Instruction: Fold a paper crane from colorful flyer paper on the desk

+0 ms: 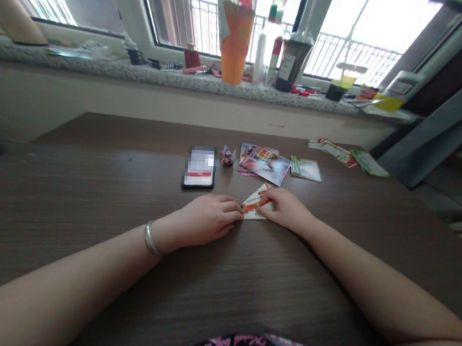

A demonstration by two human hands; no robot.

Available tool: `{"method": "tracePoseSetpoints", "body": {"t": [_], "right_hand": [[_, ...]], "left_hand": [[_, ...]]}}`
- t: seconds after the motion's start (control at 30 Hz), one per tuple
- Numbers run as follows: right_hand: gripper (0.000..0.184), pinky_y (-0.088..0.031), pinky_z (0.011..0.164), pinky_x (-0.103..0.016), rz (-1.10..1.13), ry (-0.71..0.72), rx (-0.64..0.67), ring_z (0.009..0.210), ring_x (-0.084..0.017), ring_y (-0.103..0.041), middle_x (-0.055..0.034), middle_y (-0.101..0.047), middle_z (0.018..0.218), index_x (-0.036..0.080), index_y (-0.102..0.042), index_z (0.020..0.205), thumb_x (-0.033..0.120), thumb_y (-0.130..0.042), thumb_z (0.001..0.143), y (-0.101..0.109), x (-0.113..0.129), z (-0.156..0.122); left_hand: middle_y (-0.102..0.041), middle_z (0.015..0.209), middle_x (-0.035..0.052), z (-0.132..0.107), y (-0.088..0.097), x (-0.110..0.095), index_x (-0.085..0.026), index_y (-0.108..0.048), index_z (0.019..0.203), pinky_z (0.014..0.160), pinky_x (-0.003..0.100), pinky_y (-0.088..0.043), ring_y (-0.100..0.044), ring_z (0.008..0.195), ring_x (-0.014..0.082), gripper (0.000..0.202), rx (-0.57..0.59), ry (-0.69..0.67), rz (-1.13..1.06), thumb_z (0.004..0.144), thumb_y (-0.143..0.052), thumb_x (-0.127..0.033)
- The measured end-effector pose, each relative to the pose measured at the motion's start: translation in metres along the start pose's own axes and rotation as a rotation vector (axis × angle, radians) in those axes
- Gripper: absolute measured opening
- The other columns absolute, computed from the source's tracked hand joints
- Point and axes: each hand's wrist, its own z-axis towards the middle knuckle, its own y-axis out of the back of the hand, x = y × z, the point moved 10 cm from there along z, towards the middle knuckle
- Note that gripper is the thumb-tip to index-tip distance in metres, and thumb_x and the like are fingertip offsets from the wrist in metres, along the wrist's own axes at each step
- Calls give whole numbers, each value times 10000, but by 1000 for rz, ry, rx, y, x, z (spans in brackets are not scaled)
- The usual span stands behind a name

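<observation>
A folded piece of printed paper (254, 201), white with red and orange print, lies on the brown table between my hands. My left hand (212, 217), a silver bangle on its wrist, has its fingers together on the paper's left corner. On the right side, the thumb and fingers of my right hand (287, 210) pinch the paper and cover part of it. Just beyond stand a small folded paper figure (227, 156) and a pile of colourful printed sheets (266, 163). A phone (199, 167) with a blurred-out screen lies beyond my left hand.
A green-and-white packet (306, 169) lies right of the pile, with more printed papers (336, 152) at the back right. On the granite windowsill (158, 75) stand an orange-filled cup (235, 42), a dark drink cup (293, 62), bottles and small items.
</observation>
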Motion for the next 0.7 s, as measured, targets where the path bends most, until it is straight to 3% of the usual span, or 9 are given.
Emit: {"method": "tracePoseSetpoints", "body": {"t": [0.3,0.53,0.7], "right_hand": [[214,-439,737,-312,-56,-18,26,822,-210,-613,-64,-694,896,193,-638,814,405,-633,841,-4,-8,2],[193,-443,730,-305,-38,-46,30,823,-206,-616,-57,-691,883,194,-639,803,385,-656,823,-1,-10,4],[154,-464,791,-326,-56,-8,-81,884,-212,-609,-76,-677,944,181,-638,878,330,-648,839,11,-6,2]], "left_hand": [[-650,1168,83,1,-5,0,-173,-625,1131,969,373,-496,-572,1134,223,266,19,-2,7,902,-492,-178],[-611,1256,77,1,-5,-5,-204,-514,1321,979,409,-484,-537,1161,254,418,1,1,50,905,-534,-251],[-607,1241,82,2,-4,-8,-198,-521,1310,983,429,-481,-525,1164,262,405,5,15,49,914,-528,-280]]}}
